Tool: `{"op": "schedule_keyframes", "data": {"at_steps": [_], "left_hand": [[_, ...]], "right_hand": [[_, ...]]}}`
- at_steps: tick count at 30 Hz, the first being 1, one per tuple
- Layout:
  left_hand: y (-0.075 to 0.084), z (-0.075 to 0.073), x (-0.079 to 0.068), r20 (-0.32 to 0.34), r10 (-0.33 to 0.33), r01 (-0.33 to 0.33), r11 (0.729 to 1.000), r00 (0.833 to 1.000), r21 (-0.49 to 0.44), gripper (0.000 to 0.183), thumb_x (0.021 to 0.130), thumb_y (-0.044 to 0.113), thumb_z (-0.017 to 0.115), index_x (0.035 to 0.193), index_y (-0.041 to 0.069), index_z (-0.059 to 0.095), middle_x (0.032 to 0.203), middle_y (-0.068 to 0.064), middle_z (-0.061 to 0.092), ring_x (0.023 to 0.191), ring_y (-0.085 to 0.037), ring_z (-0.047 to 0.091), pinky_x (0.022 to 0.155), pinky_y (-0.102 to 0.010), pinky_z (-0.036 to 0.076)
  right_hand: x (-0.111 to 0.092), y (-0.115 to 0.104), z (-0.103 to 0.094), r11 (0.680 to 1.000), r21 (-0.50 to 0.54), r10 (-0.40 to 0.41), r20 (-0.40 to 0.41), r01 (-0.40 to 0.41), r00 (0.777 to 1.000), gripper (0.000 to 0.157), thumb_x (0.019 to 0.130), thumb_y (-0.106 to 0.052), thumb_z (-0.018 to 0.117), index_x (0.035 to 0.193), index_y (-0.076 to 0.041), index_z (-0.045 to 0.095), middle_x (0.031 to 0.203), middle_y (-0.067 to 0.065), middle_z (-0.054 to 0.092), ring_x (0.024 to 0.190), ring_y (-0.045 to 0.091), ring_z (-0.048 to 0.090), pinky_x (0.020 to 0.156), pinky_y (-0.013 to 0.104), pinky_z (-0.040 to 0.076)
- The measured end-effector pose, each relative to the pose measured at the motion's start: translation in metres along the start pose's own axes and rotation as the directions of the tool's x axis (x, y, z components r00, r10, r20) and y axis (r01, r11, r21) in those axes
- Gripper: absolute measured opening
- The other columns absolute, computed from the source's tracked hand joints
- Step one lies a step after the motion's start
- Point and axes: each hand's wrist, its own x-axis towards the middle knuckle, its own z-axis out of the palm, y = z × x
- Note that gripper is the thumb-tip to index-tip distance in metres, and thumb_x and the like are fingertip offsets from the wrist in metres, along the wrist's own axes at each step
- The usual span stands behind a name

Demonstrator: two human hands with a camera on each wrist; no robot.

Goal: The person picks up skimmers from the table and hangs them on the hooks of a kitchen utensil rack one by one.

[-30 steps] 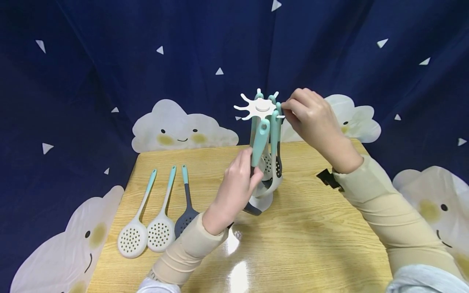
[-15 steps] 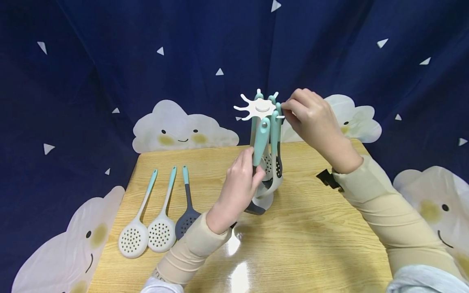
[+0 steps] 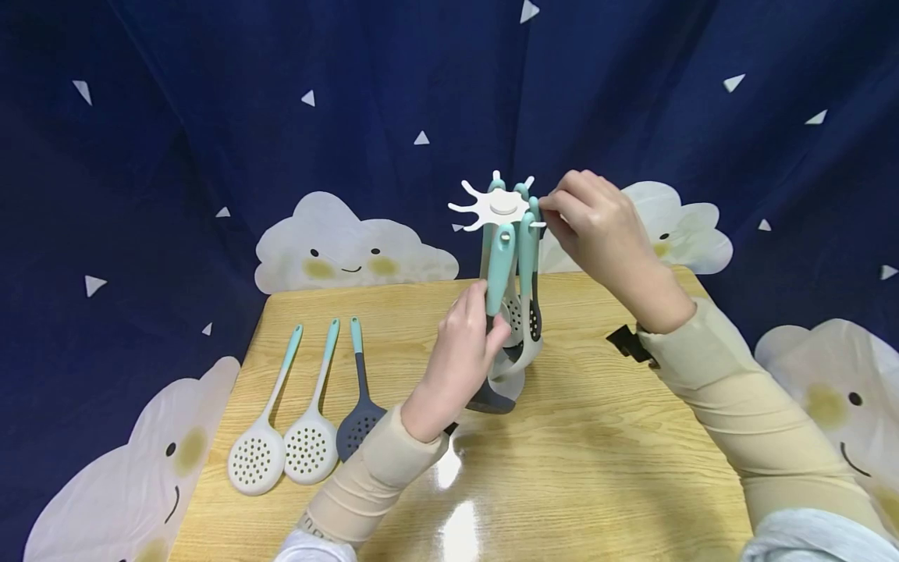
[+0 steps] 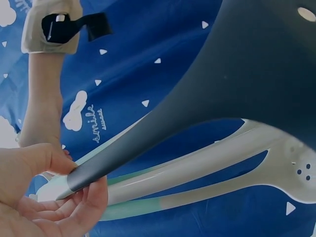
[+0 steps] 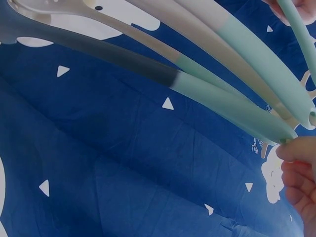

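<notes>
My left hand (image 3: 456, 351) grips a dark grey spatula (image 4: 207, 89) with a teal handle, below that handle. Its handle top (image 3: 501, 265), with a hanging hole, stands just in front of the white rack's hooked top (image 3: 502, 207). In the left wrist view the thumb and fingers pinch the neck, and the wide blade spreads to the right. My right hand (image 3: 597, 226) pinches the handle end of a dark grey slotted spoon (image 5: 232, 108) at the rack's right side. A pale ladle (image 3: 525, 343) hangs beside it. The left hand hides part of the rack's base.
Two pale skimmers (image 3: 255, 457) (image 3: 310, 449) and a dark grey slotted turner (image 3: 361, 417) lie on the wooden table (image 3: 597, 468) at left, the turner partly behind the left sleeve. More teal-handled utensils hang on the rack. A blue curtain (image 3: 351, 94) stands behind.
My left hand has shifted slightly right, and the spatula has turned more upright, its handle tip a little higher and its blade further right. The right hand has stayed in place.
</notes>
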Motion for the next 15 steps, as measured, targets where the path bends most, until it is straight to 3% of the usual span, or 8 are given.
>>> {"op": "schedule_keyframes", "data": {"at_steps": [15], "left_hand": [[-0.0028,0.0090,0.0041,-0.007,-0.013,0.013,1.000,1.000,-0.006,0.027,0.078,-0.001,0.054,0.105,-0.006,0.049,0.081,-0.010,0.052,0.069,-0.021,0.052,0.060,-0.033,0.047]], "right_hand": [[-0.0001,-0.0001,0.0004,1.000,0.003,-0.003,0.000,0.003,1.000,0.007,0.076,0.013,0.062,0.080,0.008,0.063,0.076,0.016,0.055,0.064,0.028,0.047,0.056,0.034,0.040]]}}
